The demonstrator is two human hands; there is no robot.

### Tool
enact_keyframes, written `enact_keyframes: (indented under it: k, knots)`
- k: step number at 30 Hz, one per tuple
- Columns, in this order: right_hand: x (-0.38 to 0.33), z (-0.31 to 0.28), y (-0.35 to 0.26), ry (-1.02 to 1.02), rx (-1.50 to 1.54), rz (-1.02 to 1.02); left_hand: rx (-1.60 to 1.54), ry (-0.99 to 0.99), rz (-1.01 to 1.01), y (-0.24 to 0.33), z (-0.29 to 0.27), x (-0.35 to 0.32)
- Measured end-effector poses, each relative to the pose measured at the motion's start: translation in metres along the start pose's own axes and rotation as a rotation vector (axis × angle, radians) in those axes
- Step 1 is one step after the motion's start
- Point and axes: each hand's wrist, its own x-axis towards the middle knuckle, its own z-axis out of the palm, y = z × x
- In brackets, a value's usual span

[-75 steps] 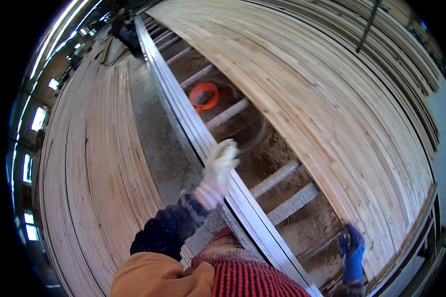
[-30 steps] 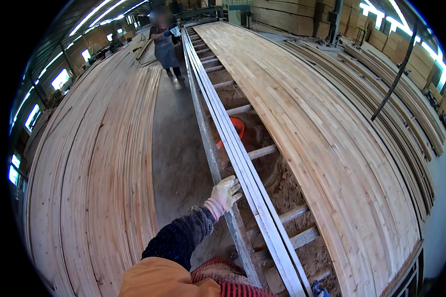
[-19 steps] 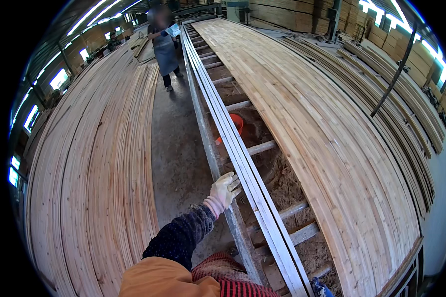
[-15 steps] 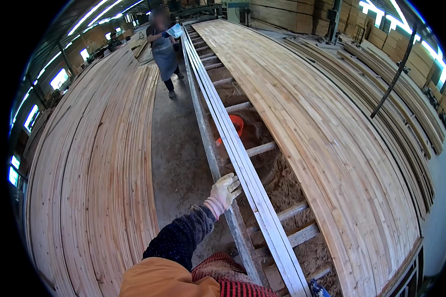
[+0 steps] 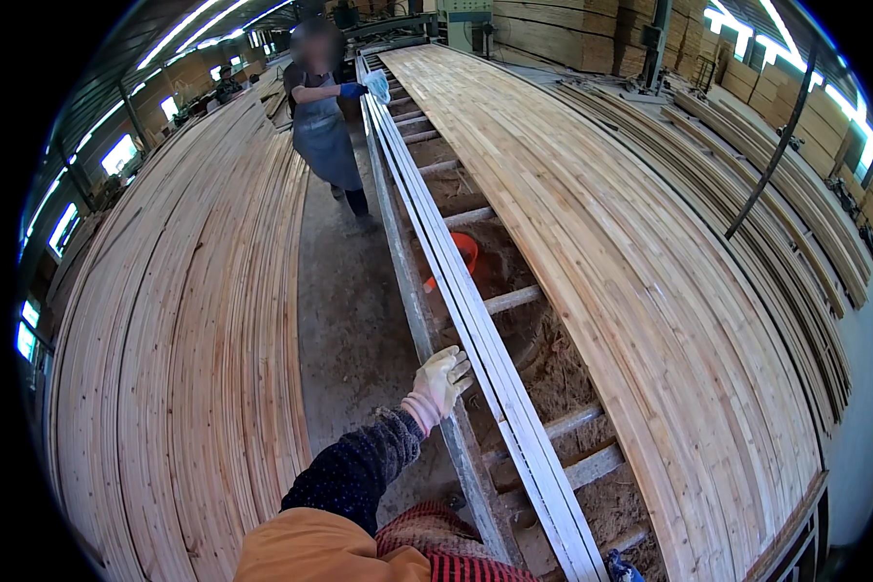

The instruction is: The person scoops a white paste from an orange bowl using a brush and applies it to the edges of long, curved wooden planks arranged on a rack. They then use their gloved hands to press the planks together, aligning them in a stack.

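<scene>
My left hand (image 5: pixel 439 384), in a pale work glove with a pinkish cuff, reaches over the long metal side beam (image 5: pixel 409 287) of a rack. Its fingers are stretched out, partly spread, with nothing visible in them. Their tips come close to a narrow bundle of long whitish wood strips (image 5: pixel 500 373); whether they touch it is hard to tell. The strips run lengthwise over the rack's crossbars (image 5: pixel 511 298). My right hand does not show. A scrap of blue patterned material (image 5: pixel 623 566) sits beside the strips' near end, too little of it to make out.
Ahead on the left, a person (image 5: pixel 322 126) in a grey apron and blue gloves holds a pale blue cloth or bag (image 5: pixel 376 87) at the strips. Wide board stacks lie left (image 5: pixel 194 320) and right (image 5: pixel 640 272). An orange bucket (image 5: pixel 465 250) stands beneath the rack; sawdust (image 5: pixel 553 364) covers the ground there.
The person ahead has come nearer, and the pale blue cloth or bag has moved right and down onto the strips. My left hand has barely moved.
</scene>
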Motion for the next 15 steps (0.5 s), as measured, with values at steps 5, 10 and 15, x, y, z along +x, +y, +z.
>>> enact_keyframes:
  k: [5, 10, 15]
  knots:
    - [-0.003, -0.001, 0.001, 0.002, -0.001, -0.004, 0.011, 0.011, 0.005, -0.001, 0.000, 0.000]
    - [-0.008, -0.001, 0.000, 0.012, -0.001, -0.011, -0.002, -0.002, 0.017, 0.000, 0.000, 0.001]
    - [-0.013, -0.004, 0.003, 0.014, 0.007, -0.030, -0.005, -0.021, 0.045, 0.004, 0.002, -0.013]
